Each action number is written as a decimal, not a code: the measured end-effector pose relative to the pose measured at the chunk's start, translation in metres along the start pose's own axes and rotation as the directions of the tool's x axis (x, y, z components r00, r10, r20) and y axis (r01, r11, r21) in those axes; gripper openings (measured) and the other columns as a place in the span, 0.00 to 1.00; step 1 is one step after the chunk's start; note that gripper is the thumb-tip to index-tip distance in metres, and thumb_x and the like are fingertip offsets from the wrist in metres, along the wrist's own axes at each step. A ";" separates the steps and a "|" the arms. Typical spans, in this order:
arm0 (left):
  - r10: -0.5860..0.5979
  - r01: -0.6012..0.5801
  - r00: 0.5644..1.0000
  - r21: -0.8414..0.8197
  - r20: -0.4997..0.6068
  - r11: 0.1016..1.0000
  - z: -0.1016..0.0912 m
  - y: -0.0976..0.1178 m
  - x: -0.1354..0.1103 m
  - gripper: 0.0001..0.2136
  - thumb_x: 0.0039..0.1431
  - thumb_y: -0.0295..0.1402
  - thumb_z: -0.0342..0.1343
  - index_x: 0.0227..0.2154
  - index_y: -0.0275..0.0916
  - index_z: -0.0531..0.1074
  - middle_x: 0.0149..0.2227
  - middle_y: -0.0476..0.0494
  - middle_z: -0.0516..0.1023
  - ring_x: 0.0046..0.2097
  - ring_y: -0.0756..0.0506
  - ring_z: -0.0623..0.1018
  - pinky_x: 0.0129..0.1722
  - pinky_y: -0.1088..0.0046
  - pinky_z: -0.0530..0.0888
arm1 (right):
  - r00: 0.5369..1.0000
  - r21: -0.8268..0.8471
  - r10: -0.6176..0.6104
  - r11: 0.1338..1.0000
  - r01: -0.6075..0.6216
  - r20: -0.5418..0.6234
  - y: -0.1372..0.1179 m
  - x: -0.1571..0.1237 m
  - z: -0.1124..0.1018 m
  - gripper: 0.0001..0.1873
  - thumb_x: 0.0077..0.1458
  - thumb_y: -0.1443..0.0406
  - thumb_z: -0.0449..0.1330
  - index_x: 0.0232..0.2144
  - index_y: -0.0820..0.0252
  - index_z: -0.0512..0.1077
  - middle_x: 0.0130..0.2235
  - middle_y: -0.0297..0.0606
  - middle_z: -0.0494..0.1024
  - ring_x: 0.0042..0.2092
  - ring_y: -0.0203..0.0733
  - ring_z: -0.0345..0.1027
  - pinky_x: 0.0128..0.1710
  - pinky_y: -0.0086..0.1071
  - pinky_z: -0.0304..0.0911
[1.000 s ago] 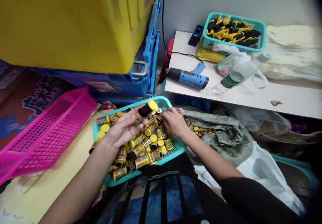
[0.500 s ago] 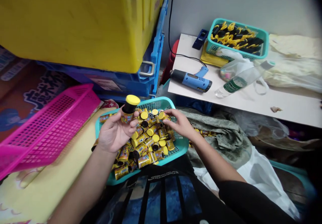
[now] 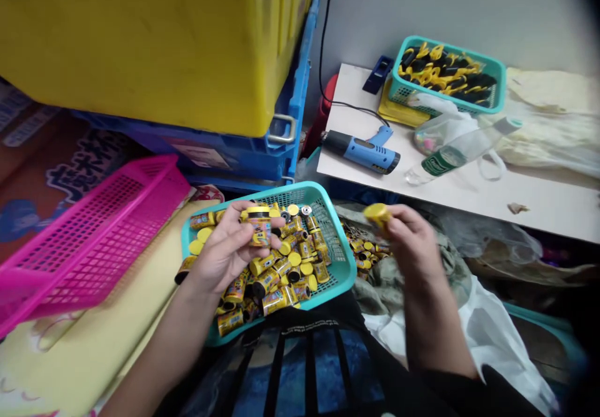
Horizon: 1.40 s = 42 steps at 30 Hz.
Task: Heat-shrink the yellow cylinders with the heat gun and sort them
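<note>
My left hand (image 3: 222,251) is closed around a small printed canister (image 3: 260,231) with a yellow top, upright over the turquoise basket (image 3: 345,274). Beneath it, the basket holds many similar canisters (image 3: 280,264), some with yellow ends showing and others with black ones. To the right of the basket, my right hand (image 3: 415,239) pinches a yellow-capped canister (image 3: 376,213) by its side, its body mostly hidden by the fingers and a little blurred. More small canisters (image 3: 368,251) lie on grey-green cloth below that hand.
A pink basket (image 3: 107,229) leans at the left, below stacked yellow (image 3: 154,48) and blue crates (image 3: 225,157). On the white table (image 3: 473,198) are a heat gun (image 3: 363,152), a bottle (image 3: 462,151) and a turquoise basket of yellow-black parts (image 3: 445,76).
My right hand has lifted a canister out of the basket and moved it right. My left hand has lowered its canister and turned it so its printed side faces me.
</note>
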<state>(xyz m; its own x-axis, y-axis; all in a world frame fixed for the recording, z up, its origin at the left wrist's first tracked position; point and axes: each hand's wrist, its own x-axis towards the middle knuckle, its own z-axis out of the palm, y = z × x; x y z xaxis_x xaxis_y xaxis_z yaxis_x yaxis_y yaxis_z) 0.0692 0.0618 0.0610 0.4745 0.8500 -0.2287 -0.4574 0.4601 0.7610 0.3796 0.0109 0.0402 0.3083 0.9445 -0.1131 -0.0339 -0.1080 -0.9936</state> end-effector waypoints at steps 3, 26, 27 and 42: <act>0.004 -0.005 0.998 0.025 0.069 1.000 0.004 -0.008 -0.001 0.18 0.58 0.35 0.66 0.44 0.46 0.62 0.41 0.48 0.82 0.34 0.49 0.82 0.28 0.81 0.77 | 0.991 -0.635 0.081 0.772 0.004 0.105 -0.002 0.006 -0.048 0.29 0.47 0.44 0.67 0.43 0.60 0.78 0.43 0.44 0.78 0.41 0.45 0.73 0.45 0.41 0.70; 0.033 -0.007 0.999 0.546 -0.038 0.838 0.021 -0.030 -0.020 0.33 0.65 0.56 0.49 0.68 0.47 0.56 0.60 0.37 0.69 0.41 0.43 0.76 0.32 0.70 0.73 | 0.551 0.211 -0.097 0.966 -0.147 0.829 0.013 0.013 0.108 0.20 0.47 0.59 0.73 0.36 0.63 0.70 0.36 0.33 0.72 0.35 0.31 0.71 0.37 0.27 0.68; 0.079 -0.028 0.995 0.566 -0.066 0.824 0.021 -0.032 -0.019 0.32 0.65 0.56 0.49 0.67 0.47 0.59 0.65 0.38 0.65 0.48 0.41 0.75 0.35 0.70 0.74 | 0.565 0.207 -0.131 0.976 -0.073 0.815 0.013 0.015 0.111 0.20 0.45 0.59 0.74 0.35 0.64 0.71 0.37 0.33 0.72 0.37 0.30 0.70 0.40 0.27 0.67; 0.398 -0.176 0.915 0.831 -0.059 0.528 -0.015 -0.015 -0.019 0.35 0.61 0.42 0.59 0.69 0.47 0.53 0.44 0.42 0.77 0.45 0.41 0.77 0.48 0.62 0.72 | 0.900 -0.063 -0.097 0.989 0.136 0.426 0.001 -0.001 0.132 0.24 0.62 0.51 0.58 0.57 0.52 0.69 0.61 0.38 0.65 0.60 0.41 0.60 0.63 0.36 0.56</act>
<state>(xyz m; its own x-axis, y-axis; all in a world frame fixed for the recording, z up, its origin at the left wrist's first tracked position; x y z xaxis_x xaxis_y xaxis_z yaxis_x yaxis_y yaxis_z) 0.0555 0.0428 0.0446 0.2074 0.9765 0.0578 0.3001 -0.1198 0.9463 0.2544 0.0509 0.0391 -0.1239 0.9923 -0.0060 0.0686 0.0026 -0.9976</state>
